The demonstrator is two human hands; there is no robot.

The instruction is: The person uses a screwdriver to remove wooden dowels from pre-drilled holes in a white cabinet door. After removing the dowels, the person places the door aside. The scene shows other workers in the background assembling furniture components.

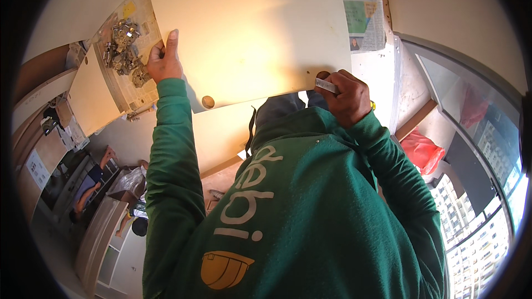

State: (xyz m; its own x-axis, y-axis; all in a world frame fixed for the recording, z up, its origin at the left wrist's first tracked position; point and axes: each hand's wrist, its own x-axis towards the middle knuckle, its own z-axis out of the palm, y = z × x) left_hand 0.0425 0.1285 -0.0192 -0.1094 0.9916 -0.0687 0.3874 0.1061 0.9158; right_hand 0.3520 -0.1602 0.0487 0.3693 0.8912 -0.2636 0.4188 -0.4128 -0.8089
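A cream cabinet panel [238,27] lies flat before me, with a round hinge hole [208,101] near its close left corner. My left hand [165,63] grips the panel's left edge, thumb on top and fingers curled at the side. At the panel's near right edge, my right hand [352,98] is closed round a flat silvery metal tool [327,85]. A small yellow end [373,105] shows behind that fist; its exact kind is unclear. The tool's tip is beside a second round hole [323,75], partly covered by the hand.
Several metal cabinet hinges [124,50] lie heaped on newspaper [145,16] to the left. More newspaper [366,27] is at the right. A red plastic bag [422,152] rests near the window [487,127]. Another person [91,188] is at the far left, below, near white cabinets [122,260].
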